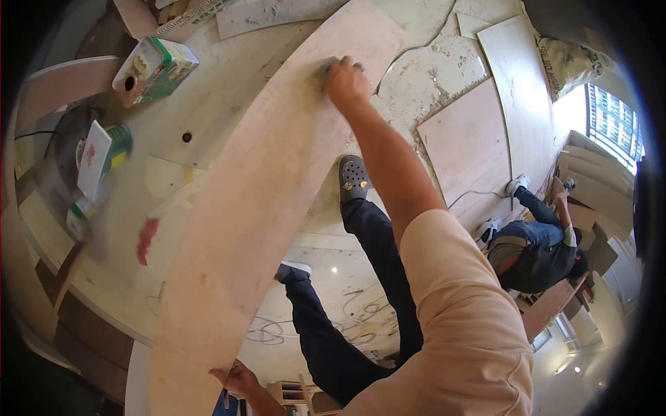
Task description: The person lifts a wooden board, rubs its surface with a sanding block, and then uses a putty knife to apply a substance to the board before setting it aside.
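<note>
A long, slightly curved plywood panel (236,187) stretches from the upper middle of the view down to the lower left. My right hand (347,84) presses on its face near the upper end, fingers curled round a small dark grey object (326,67) whose kind I cannot tell. Down at the lower end, my left hand (239,380) grips the panel's edge, thumb against the face and the other fingers mostly hidden.
A green-and-white tin (159,71) stands at upper left, near a small can (118,147) with a white board. Thin boards (468,142) and cables (361,305) lie on the dusty floor. Another person (534,253) crouches at right among stacked panels.
</note>
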### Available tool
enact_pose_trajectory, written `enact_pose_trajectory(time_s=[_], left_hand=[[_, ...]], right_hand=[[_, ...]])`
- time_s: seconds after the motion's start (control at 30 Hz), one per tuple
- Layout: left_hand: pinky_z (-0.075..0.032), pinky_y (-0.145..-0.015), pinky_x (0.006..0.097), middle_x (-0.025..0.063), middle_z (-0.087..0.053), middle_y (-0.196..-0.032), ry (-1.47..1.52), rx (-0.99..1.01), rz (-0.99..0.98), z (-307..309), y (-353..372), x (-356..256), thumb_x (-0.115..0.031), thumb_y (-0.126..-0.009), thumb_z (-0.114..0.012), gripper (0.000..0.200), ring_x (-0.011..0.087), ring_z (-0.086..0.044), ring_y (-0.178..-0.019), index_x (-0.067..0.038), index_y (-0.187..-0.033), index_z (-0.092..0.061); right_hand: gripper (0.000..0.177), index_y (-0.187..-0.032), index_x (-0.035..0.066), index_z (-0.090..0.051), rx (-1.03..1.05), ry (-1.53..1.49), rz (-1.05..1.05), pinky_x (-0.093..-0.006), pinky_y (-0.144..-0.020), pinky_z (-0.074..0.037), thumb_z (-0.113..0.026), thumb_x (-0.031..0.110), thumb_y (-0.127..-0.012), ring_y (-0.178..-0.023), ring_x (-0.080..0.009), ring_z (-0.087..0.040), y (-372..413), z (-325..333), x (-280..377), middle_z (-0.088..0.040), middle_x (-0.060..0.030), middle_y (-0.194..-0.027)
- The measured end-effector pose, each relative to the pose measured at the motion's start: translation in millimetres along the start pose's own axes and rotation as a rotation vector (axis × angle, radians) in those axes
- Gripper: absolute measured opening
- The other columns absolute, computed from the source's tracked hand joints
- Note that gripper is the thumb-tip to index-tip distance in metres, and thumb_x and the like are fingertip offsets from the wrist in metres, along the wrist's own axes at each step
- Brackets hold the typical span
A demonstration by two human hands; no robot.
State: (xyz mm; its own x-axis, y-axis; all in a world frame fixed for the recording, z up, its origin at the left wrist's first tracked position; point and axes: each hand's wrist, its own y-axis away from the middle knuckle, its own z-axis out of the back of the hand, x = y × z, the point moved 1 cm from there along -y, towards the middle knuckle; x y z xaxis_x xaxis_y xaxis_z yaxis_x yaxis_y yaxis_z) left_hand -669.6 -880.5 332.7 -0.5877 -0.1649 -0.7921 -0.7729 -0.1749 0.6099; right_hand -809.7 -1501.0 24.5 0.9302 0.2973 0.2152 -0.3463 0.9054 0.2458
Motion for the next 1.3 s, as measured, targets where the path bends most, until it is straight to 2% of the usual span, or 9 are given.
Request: enact_pose_trajectory(time_s=[0.2, 0.23, 0.47, 0.57, 0.67, 0.83, 0.93, 1.03, 1.3], left_hand=[[-0.047, -0.088, 0.0298, 0.0071, -0.058, -0.115, -0.011, -0.064, 0.005, -4.5, 1.1, 0.4, -0.029, -0.088, -0.060, 0.042, 0.0170, -0.056, -0.102, -0.002, -0.118, -0.051], [-0.047, -0.088, 0.0299, 0.0077, -0.058, -0.115, -0.026, -0.081, -0.015, 4.4, -2.9, -0.8, -0.030, -0.088, -0.060, 0.042, 0.0172, -0.056, -0.102, -0.002, -0.118, -0.051], [-0.046, -0.092, 0.0312, 0.0095, -0.057, -0.117, 0.024, -0.111, -0.002, 15.0, -6.1, -1.4, -0.030, -0.087, -0.061, 0.044, 0.0195, -0.056, -0.103, -0.001, -0.118, -0.051], [-0.046, -0.094, 0.0338, 0.0102, -0.058, -0.114, 0.307, -0.042, 0.223, 18.8, -6.7, 17.5, -0.030, -0.087, -0.061, 0.044, 0.0215, -0.056, -0.103, 0.000, -0.117, -0.051], [-0.044, -0.096, 0.0377, 0.0120, -0.060, -0.110, 0.321, -0.228, 0.174, -87.7, 30.6, 68.8, -0.031, -0.087, -0.062, 0.046, 0.0240, -0.056, -0.105, 0.002, -0.116, -0.051], [-0.040, -0.101, 0.0409, 0.0147, -0.061, -0.110, 0.315, -0.124, 0.189, -72.0, 13.1, 87.5, -0.029, -0.086, -0.063, 0.047, 0.0258, -0.055, -0.107, 0.003, -0.117, -0.051], [-0.039, -0.102, 0.0406, 0.0150, -0.060, -0.113, 0.327, -0.064, 0.241, -113.2, 26.3, 103.7, -0.027, -0.086, -0.062, 0.045, 0.0259, -0.055, -0.107, 0.003, -0.118, -0.051], [-0.039, -0.103, 0.0399, 0.0151, -0.058, -0.118, 0.420, 0.088, 0.369, -118.6, 21.3, 117.2, -0.025, -0.088, -0.061, 0.043, 0.0255, -0.055, -0.109, 0.002, -0.120, -0.051], [-0.035, -0.106, 0.0371, 0.0145, -0.048, -0.131, 0.148, 0.011, 0.257, -114.5, 11.3, 122.8, -0.024, -0.090, -0.057, 0.047, 0.0251, -0.044, -0.122, 0.002, -0.127, -0.044]], right_hand=[[0.019, -0.086, 0.004, -0.061, -0.342, 0.065, 0.619, -0.0447, -0.079, -0.045, -0.048, 0.016, -0.079, -0.093, -0.0294, -0.057, 67.6, 26.5, 73.7, -0.055, -0.0158, -0.100], [0.021, -0.089, 0.004, -0.062, -0.138, -0.122, 0.642, -0.0430, -0.078, -0.046, -0.048, 0.017, -0.079, -0.093, -0.0285, -0.056, 77.8, 27.3, 86.2, -0.055, -0.0153, -0.099], [0.024, -0.099, 0.003, -0.058, -0.132, -0.167, -0.217, -0.0429, -0.076, -0.048, -0.042, 0.018, -0.087, -0.090, -0.0328, -0.058, -95.9, -37.2, -53.4, -0.056, -0.0159, -0.100], [0.024, -0.099, 0.005, -0.058, -0.130, -0.115, 0.206, -0.0432, -0.078, -0.047, -0.044, 0.019, -0.085, -0.092, -0.0325, -0.058, -55.1, -4.2, -6.6, -0.057, -0.0150, -0.101], [0.023, -0.101, 0.006, -0.059, -0.004, -0.010, 0.128, -0.0420, -0.078, -0.048, -0.045, 0.014, -0.084, -0.092, -0.0316, -0.058, -83.2, -14.4, -18.4, -0.056, -0.0135, -0.103], [0.020, -0.099, 0.007, -0.059, 0.010, -0.034, -0.007, -0.0399, -0.074, -0.050, -0.045, 0.010, -0.086, -0.090, -0.0319, -0.059, -119.3, 6.9, -46.9, -0.056, -0.0137, -0.103], [0.020, -0.097, 0.004, -0.057, -0.062, -0.165, 0.195, -0.0472, -0.068, -0.047, -0.048, 0.009, -0.079, -0.077, -0.0317, -0.055, -28.0, 27.4, -30.5, -0.057, -0.0154, -0.100], [0.044, -0.124, 0.002, -0.049, 0.061, -0.056, 0.406, -0.0461, -0.085, -0.046, -0.048, 0.016, -0.082, -0.109, -0.0326, -0.051, 110.6, 41.8, -1.7, -0.048, -0.0166, -0.119], [0.024, -0.103, 0.004, -0.056, -0.087, 0.019, -0.114, -0.0412, -0.067, -0.048, -0.047, 0.009, -0.082, -0.085, -0.0289, -0.058, -1.8, 1.7, -147.9, -0.056, -0.0122, -0.096]])
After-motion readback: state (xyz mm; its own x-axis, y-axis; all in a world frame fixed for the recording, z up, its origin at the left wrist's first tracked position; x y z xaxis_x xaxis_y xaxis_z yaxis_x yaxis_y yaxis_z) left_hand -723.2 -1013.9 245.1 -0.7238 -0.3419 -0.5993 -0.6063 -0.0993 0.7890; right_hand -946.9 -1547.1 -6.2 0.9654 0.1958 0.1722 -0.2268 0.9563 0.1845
